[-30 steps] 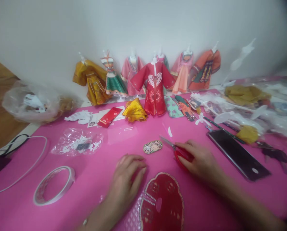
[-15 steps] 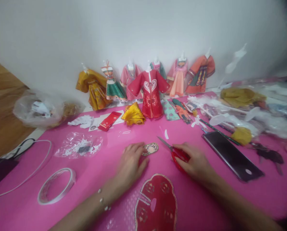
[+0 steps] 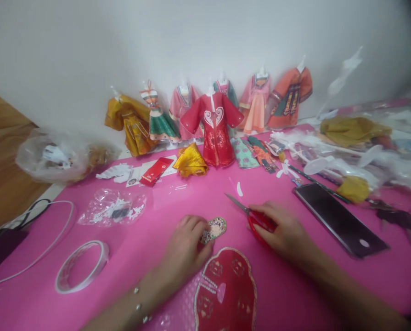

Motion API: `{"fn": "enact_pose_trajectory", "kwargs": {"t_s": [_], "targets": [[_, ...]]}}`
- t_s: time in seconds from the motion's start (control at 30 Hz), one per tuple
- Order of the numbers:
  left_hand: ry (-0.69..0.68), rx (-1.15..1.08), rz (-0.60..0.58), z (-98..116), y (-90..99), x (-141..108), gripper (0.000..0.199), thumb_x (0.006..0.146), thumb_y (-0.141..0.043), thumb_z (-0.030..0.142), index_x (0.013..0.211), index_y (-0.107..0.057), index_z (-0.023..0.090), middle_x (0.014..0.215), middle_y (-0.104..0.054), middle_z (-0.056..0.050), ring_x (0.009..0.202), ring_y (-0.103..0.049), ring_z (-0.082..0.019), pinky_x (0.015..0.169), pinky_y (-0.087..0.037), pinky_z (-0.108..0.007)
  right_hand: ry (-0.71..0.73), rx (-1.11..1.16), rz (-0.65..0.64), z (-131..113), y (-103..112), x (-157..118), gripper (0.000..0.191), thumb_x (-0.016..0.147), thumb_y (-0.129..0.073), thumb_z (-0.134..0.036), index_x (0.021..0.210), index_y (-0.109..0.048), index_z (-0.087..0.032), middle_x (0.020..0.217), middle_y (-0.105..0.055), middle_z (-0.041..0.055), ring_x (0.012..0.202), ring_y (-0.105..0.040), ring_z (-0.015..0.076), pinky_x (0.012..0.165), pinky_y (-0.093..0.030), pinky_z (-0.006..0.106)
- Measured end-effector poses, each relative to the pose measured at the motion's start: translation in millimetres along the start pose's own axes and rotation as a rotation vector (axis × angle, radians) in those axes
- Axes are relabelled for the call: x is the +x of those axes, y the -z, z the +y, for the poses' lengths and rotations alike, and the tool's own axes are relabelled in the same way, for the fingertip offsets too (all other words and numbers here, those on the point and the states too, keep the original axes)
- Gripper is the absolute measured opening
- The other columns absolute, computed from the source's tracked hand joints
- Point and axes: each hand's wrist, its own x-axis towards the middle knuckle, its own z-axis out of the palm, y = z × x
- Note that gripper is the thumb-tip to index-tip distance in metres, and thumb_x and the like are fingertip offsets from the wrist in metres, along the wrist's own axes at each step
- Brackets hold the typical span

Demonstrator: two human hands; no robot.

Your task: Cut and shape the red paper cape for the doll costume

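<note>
My left hand pinches the left end of a small oval patterned piece between thumb and fingers. To the right, my right hand is wrapped round the red handles of a pair of scissors, whose closed blades point up and left. A gap separates the blades from the patterned piece. Below both hands lies a red scalloped piece with a pale beaded edge and a slit on its left side. A small white curved scrap rests beyond the scissors.
Small dressed forms, one in a red robe, stand along the wall. A black phone and clear plastic bags lie on the right. A tape roll, a bag of white pieces and a white cable are on the left.
My left hand has drawn the patterned piece slightly nearer and tilted it, its right end now higher. My right hand and the scissors have shifted slightly right. The view has moved a little.
</note>
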Motion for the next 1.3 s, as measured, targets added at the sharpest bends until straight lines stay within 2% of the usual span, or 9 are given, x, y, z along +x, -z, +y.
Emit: {"fn": "enact_pose_trajectory", "kwargs": {"t_s": [0.17,0.4,0.77,0.93,1.13,1.3], "targets": [[-0.010,0.011,-0.016,2,3.0,-13,0.011,0.088,-0.059,0.021,0.098,-0.057,0.020,0.107,-0.063,-0.009,0.101,-0.057,-0.026,0.085,-0.050,-0.044,0.010,-0.018,-0.008,0,1,-1,0.025,0.087,-0.058,-0.024,0.111,-0.064,-0.020,0.089,-0.065,0.0057,0.080,-0.064,0.0203,0.070,-0.051,0.032],[-0.075,-0.018,-0.070,2,3.2,-12,0.010,0.091,-0.058,0.022,0.100,-0.060,0.021,0.126,-0.056,-0.012,0.117,-0.052,-0.028,0.097,-0.045,-0.050,0.028,-0.010,-0.023,-1,1,-1,0.026,0.088,-0.059,-0.023,0.113,-0.063,-0.019,0.090,-0.065,0.0064,0.079,-0.064,0.0202,0.071,-0.051,0.033],[-0.043,-0.010,-0.062,-3,1.9,-8,0.026,0.092,-0.060,0.035,0.115,-0.059,0.023,0.129,-0.057,-0.013,0.122,-0.051,-0.031,0.097,-0.047,-0.053,0.057,-0.024,-0.039,1,4,-1,0.028,0.088,-0.058,-0.023,0.116,-0.062,-0.021,0.091,-0.066,0.0065,0.079,-0.064,0.0206,0.069,-0.052,0.033],[-0.079,-0.020,-0.081,-3,3.7,-10,0.023,0.092,-0.060,0.030,0.115,-0.059,0.023,0.129,-0.057,-0.012,0.121,-0.051,-0.030,0.098,-0.046,-0.053,0.042,-0.028,-0.055,1,4,-2,0.028,0.087,-0.059,-0.022,0.115,-0.062,-0.021,0.091,-0.065,0.0055,0.078,-0.065,0.0198,0.069,-0.052,0.032],[-0.051,-0.019,-0.058,-6,4.4,-13,0.015,0.093,-0.059,0.032,0.103,-0.059,0.021,0.129,-0.057,-0.012,0.120,-0.051,-0.029,0.097,-0.046,-0.052,0.024,-0.038,-0.061,0,5,-2,0.027,0.087,-0.059,-0.022,0.114,-0.063,-0.021,0.089,-0.065,0.0053,0.075,-0.065,0.0196,0.068,-0.051,0.033],[-0.088,-0.019,-0.086,-4,5.0,-14,0.024,0.093,-0.058,0.030,0.115,-0.059,0.023,0.129,-0.056,-0.012,0.120,-0.051,-0.030,0.097,-0.046,-0.052,0.035,-0.027,-0.060,-1,4,-2,0.027,0.087,-0.058,-0.023,0.114,-0.063,-0.021,0.090,-0.066,0.0058,0.077,-0.065,0.0202,0.068,-0.052,0.033]]}}
